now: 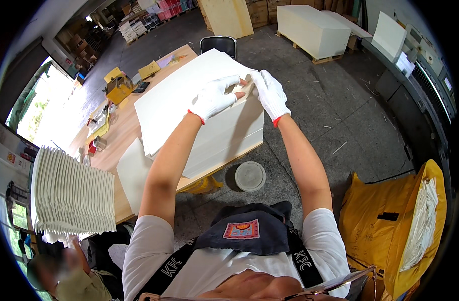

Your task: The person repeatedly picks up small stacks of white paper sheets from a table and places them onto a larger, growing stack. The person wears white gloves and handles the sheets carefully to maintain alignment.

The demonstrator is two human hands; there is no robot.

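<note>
A tall stack of large white sheets (184, 95) lies on the wooden table in front of me. Both my hands wear white gloves with red cuffs, and bare fingertips show on the left one. My left hand (214, 98) rests over the stack near its right edge, thumb and forefinger apart. At the far right corner my right hand (271, 94) bends round the sheet edges, its fingers closed on them and partly hidden. Between the hands the sheet edges curl up, showing a pale beige strip. Lower sheets step out toward me below the top ones.
Folded white sheets (74, 190) stand piled at the left, beside a seated person (79, 276). A yellow box (119, 89) and small tools sit on the table (121, 125). A lidded bucket (250, 176) stands below. Right are a yellow sack (380, 220) and a dark machine (410, 85).
</note>
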